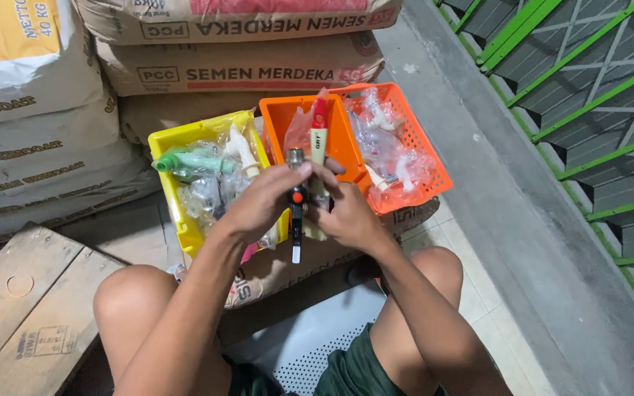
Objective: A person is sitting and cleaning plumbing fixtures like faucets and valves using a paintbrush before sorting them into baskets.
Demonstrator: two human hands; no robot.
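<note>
Metal tap [296,192], stiff & light I think; left hand [258,202] & right hand [343,213] both clamped on it, best hold at body.

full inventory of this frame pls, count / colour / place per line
Yellow plastic basket: 1, yellow, left of centre on a sack, holding clear bags of fittings.
Orange plastic basket: 1, orange, right of the yellow one, holding clear bagged white fittings.
Green plastic fitting: 1, pale green, in the yellow basket.
Stacked paper sacks: several, brown and white, behind and left of the baskets.
Wooden crate: 1, brown, lower left.
Green metal railing: 1, green, upper right.
Black-handled tap: 1, black and metal, in the left hand.
Red-tipped packaged tool: 1, red and cream, at the right hand.
Left hand: 1, centre.
Right hand: 1, centre.
</note>
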